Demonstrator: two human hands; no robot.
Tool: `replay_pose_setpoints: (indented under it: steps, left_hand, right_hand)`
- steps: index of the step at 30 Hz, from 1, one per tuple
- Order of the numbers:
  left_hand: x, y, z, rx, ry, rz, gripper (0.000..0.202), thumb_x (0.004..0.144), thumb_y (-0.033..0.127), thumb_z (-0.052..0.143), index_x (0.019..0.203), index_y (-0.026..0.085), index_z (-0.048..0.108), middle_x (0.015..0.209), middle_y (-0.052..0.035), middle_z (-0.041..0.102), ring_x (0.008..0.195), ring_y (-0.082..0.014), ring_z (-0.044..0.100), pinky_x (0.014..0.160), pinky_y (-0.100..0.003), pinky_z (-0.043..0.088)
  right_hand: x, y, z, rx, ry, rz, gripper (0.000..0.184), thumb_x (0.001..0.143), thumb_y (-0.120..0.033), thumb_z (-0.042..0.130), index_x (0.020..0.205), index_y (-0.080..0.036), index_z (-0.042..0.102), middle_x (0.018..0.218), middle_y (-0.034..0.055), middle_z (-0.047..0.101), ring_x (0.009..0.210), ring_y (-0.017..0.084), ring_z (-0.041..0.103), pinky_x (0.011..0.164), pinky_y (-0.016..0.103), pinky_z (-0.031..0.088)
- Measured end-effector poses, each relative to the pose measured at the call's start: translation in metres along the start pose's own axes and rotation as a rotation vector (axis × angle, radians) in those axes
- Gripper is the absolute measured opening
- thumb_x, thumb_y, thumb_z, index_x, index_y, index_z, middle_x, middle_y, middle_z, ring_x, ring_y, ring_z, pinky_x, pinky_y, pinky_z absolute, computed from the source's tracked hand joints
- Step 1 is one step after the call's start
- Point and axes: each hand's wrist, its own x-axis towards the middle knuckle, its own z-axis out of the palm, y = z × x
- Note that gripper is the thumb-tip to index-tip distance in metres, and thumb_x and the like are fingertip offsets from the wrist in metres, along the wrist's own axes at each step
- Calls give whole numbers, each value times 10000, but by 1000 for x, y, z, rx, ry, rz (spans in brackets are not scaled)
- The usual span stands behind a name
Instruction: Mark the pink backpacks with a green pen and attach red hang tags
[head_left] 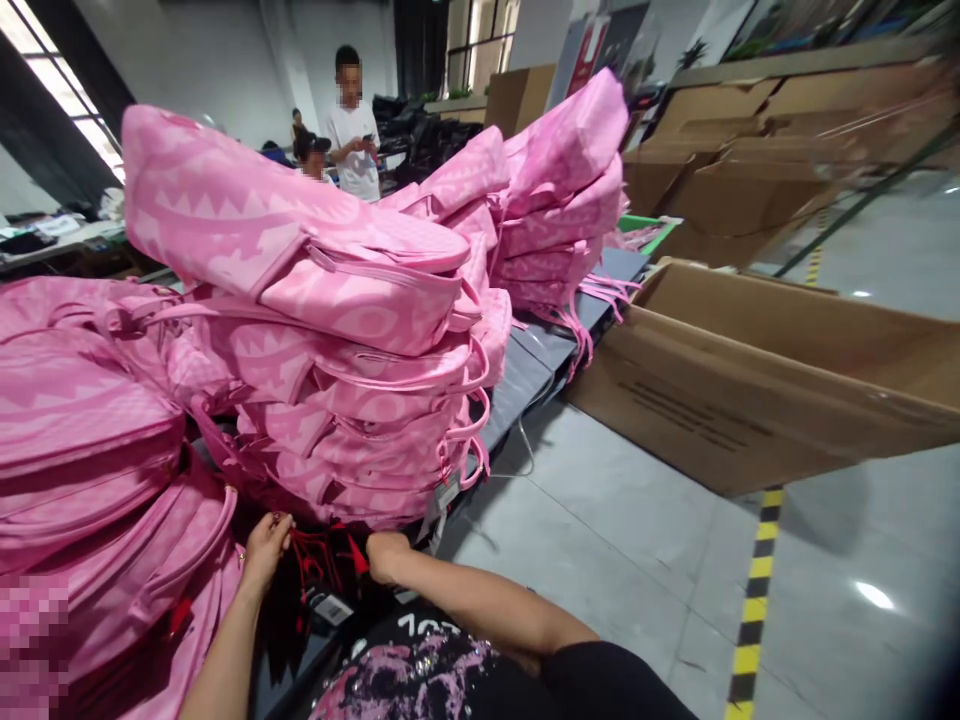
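A long grey surface (pixel 529 375) runs away from the person, and pink bags are piled high on it. One pile (pixel 90 440) is at the left, a second pile (pixel 360 400) is in the middle, just beyond the hands, and a third pile (pixel 559 220) is farther along, with pink straps (pixel 580 338) hanging over the edge. At the near end, between the two hands, there is a black and red bundle (pixel 319 565), with a white label (pixel 332 608) at its front. The left hand (pixel 266 548) has its fingers bent together and pinches the bundle's edge; the right hand (pixel 385 557) is curled at the other side (its fingertips are hidden, so I cannot tell what it holds). To the right, a big open carton (pixel 675 415) stands on the shiny pale floor (pixel 637 580), where a yellow and black tape (pixel 752 600) makes a line. At the back of the room, a person in a white shirt (pixel 356 145) stands before a pale wall (pixel 210 60).
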Motion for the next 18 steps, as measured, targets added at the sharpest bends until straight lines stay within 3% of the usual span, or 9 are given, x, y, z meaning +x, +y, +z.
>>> replay_pose_setpoints:
  steps: [5, 8, 10, 11, 13, 15, 18]
  left_hand:
    - [9, 13, -9, 128, 155, 15, 408, 635, 447, 630, 918, 153, 605, 858, -89, 675, 715, -224, 621, 670, -317, 493]
    - [-16, 38, -7, 291, 253, 35, 491, 675, 405, 650, 1082, 132, 622, 1038, -148, 681, 886, -305, 656, 823, -406, 511]
    - [-43, 63, 3, 361, 270, 143, 488, 763, 467, 622, 1160, 183, 630, 1111, -112, 685, 959, -305, 660, 891, -421, 509]
    - [-57, 76, 11, 316, 234, 211, 450, 808, 496, 591, 1156, 215, 643, 1126, -78, 693, 1002, -287, 659, 921, -402, 508]
    - [-79, 103, 33, 105, 56, 326, 405, 827, 504, 596, 1110, 225, 677, 1085, -43, 719, 1028, -253, 665, 925, -345, 523]
    - [-92, 125, 57, -34, -81, 400, 341, 810, 461, 634, 1008, 197, 716, 1003, -46, 739, 957, -233, 684, 861, -305, 549]
    - [-95, 147, 80, -101, -110, 468, 254, 812, 400, 649, 853, 164, 731, 911, -57, 744, 849, -208, 691, 772, -270, 561]
  right_hand:
    - [-33, 6, -26, 176, 110, -169, 139, 882, -214, 584, 884, -226, 722, 836, -5, 732, 802, 152, 675, 682, 209, 450]
    - [-58, 10, -46, 438, 281, -298, 215, 941, -224, 496, 849, -198, 689, 746, -29, 695, 690, 105, 628, 663, 185, 423]
    - [-71, 13, -55, 629, 447, -354, 225, 931, -210, 498, 787, -176, 667, 676, -28, 653, 631, 102, 588, 641, 190, 407]
    - [-75, 14, -58, 682, 524, -368, 223, 927, -222, 509, 772, -172, 663, 657, -27, 636, 616, 106, 571, 633, 196, 399]
    - [-79, 15, -61, 687, 626, -409, 218, 926, -245, 516, 789, -173, 669, 677, -18, 636, 630, 115, 563, 639, 205, 396]
    - [-79, 14, -62, 658, 680, -464, 220, 924, -221, 488, 833, -173, 682, 736, 1, 659, 664, 124, 576, 661, 210, 412]
    - [-81, 21, -73, 593, 718, -542, 240, 935, -206, 462, 889, -180, 697, 817, 16, 696, 725, 136, 618, 707, 218, 447]
